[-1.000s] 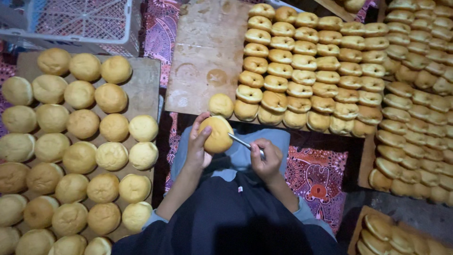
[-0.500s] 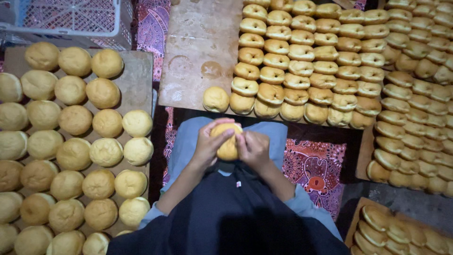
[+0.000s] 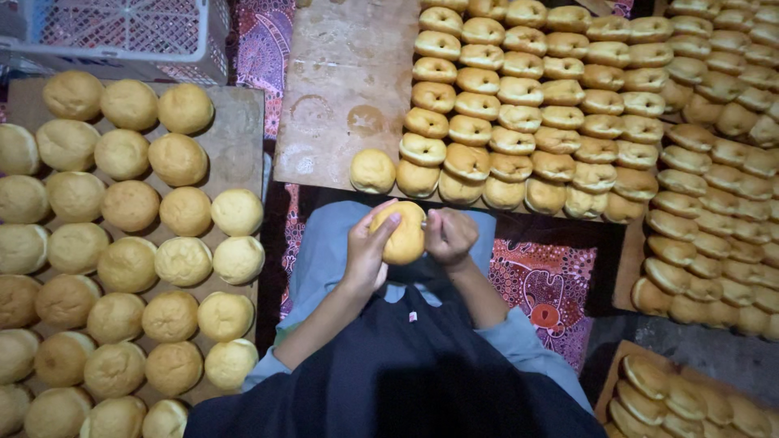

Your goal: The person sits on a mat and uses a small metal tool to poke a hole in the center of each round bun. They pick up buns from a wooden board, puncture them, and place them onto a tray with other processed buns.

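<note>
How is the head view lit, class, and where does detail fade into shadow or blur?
Head view: buns on the left board and right trays are evenly lit and sharp; the left hand, held bun and right hand are clear; the dark clothing loses detail in shadow.

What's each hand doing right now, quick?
Left hand: closed around a round bun.
Right hand: closed against the bun; what it holds cannot be told.

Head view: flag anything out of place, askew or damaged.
Nothing is spilled or damaged. One oddity: a lone uncut bun sits at the end of the split buns on the middle board. The left hand and right hand hold a bun between them.
</note>
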